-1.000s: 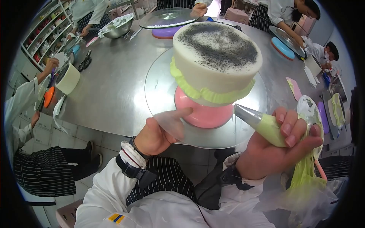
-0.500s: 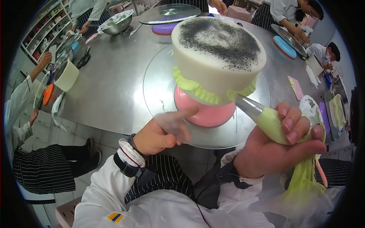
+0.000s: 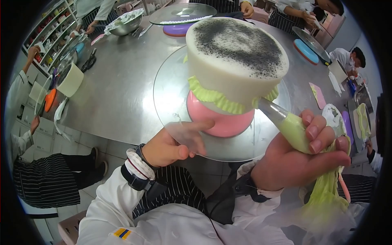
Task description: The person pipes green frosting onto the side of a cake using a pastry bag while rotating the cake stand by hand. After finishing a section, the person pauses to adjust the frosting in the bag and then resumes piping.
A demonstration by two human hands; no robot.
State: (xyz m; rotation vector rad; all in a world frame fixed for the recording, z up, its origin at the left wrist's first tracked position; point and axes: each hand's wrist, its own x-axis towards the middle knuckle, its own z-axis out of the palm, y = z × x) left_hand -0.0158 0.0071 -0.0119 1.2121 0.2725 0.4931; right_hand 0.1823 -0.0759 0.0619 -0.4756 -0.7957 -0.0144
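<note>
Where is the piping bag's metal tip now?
In the head view, the metal tip sits right of centre, against the green ruffle under the white cake; the right hand holds the piping bag.

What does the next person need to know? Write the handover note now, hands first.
Right hand is shut on the piping bag of green cream. Its metal nozzle is at the lower edge of the cake, on the right.
Left hand is open, with its index finger stretched under the rim of the glass turntable.
The cake, white with dark speckles on top, stands on the turntable. The pink base shows through the glass.
Done: a green ruffle runs along the visible lower edge up to the nozzle.
Left: the far side is hidden, so check it for gaps.
</note>
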